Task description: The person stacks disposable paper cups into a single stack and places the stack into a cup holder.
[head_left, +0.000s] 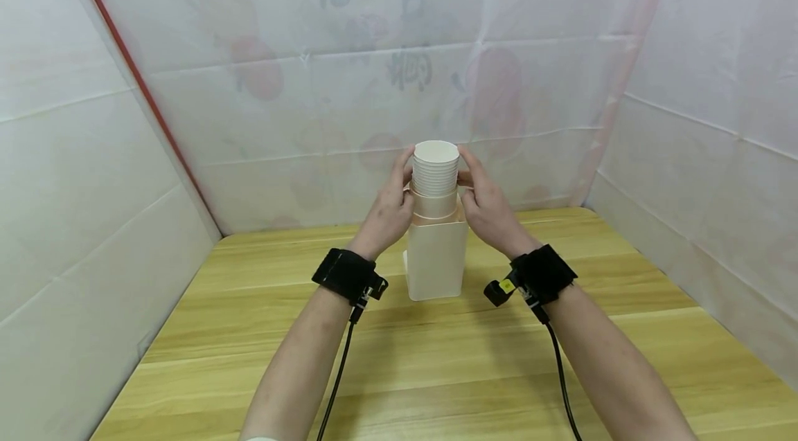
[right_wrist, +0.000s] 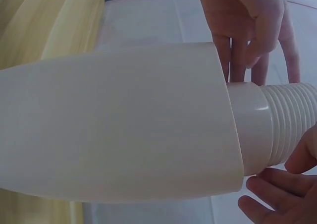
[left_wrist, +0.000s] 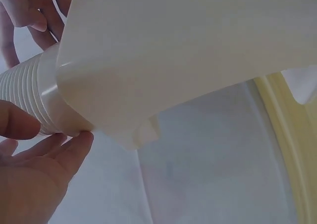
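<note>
A stack of white cups (head_left: 435, 174), nested rim over rim, stands upright out of the open top of a tall white box-like container (head_left: 436, 261). My left hand (head_left: 389, 211) holds the stack from the left, its index finger reaching up to the top rim. On the opposite side my right hand (head_left: 492, 212) holds it the same way. In the left wrist view, the left thumb and fingers (left_wrist: 74, 152) lie around the ribbed rims and the lowest visible cup. The right fingers (right_wrist: 275, 192) touch the stack near the container's edge in the right wrist view. Inside the container, the stack's lower part is hidden.
The container stands on a wood-grain table (head_left: 299, 344) towards its far edge. White sheeting (head_left: 312, 109) with faint red and grey prints hangs behind and at both sides. Black wrist straps (head_left: 346, 273) with cables run along both forearms.
</note>
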Demonstrator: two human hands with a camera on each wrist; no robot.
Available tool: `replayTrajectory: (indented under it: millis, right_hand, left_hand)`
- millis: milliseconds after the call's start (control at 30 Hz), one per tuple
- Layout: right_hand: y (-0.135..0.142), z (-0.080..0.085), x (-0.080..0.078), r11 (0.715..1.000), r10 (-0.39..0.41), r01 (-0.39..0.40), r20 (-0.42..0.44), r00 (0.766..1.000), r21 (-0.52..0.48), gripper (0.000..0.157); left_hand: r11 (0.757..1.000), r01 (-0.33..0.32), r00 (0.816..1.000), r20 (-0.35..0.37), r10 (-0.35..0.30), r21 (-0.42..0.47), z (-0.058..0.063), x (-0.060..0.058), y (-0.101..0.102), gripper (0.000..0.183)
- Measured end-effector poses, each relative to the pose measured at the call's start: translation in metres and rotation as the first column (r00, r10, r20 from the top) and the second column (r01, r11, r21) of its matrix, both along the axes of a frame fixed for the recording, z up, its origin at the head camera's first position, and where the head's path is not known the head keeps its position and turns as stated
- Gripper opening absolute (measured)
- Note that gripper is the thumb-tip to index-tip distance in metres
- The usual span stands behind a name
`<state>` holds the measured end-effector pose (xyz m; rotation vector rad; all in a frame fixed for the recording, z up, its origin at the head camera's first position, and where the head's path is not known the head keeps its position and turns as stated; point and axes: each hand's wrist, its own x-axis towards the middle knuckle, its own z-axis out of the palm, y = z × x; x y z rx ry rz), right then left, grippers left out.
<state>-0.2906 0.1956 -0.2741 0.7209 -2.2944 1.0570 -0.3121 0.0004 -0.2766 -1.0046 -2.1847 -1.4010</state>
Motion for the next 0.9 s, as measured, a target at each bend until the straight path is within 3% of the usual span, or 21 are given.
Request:
replayTrajectory:
  millis: [233,367,567,900]
  right_hand:
    - [0.002,-0.008,-0.003,0.999,-0.008,0.007,0.006,1.0,0.031,0.067]
    - [0.003,-0.01,-0.002,0.999,-0.01,0.01,0.004,1.0,0.03,0.067]
    - [0.006,-0.014,-0.002,0.998,-0.036,0.037,-0.018,0.999,0.052,0.065]
    - [0.011,-0.029,-0.005,0.993,-0.067,0.071,-0.041,0.997,0.098,0.063]
  left_hand:
    - [0.999,-0.023,1.0,-0.005,0.023,-0.022,-0.008,0.0,-0.002,0.076]
    - [0.997,-0.056,0.997,-0.047,0.054,-0.045,-0.011,0.001,-0.003,0.075]
    - [0.974,-0.178,0.974,-0.163,0.155,-0.139,-0.017,0.0,-0.004,0.073]
    - [0.963,-0.217,0.962,-0.205,0.183,-0.159,-0.034,-0.001,-0.005,0.068]
